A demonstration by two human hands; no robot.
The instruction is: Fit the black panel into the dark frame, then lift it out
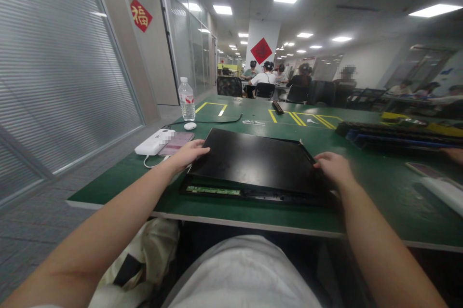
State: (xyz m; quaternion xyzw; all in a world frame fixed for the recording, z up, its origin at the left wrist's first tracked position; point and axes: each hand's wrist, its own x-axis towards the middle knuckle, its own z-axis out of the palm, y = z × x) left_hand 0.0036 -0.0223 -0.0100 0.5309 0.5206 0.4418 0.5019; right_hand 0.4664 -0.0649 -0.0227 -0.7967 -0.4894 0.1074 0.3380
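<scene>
A flat black screen panel [253, 158] lies in front of me, slightly askew over a black frame [285, 196]. Along the near side of the frame a green circuit strip [213, 191] shows. My left hand [190, 154] grips the panel's left edge, thumb on top and the other fingers partly hidden. At the right edge my right hand [334, 168] pinches the panel between thumb and fingers. The panel hides most of the frame's inside.
Left on the green table [119, 187] are a white power bank [154, 141], a phone [177, 144], a white earbud case [190, 126] and a water bottle [187, 98]. Black strips [390, 134] are stacked at right, near another person's hand [454, 154]. Several people sit farther back.
</scene>
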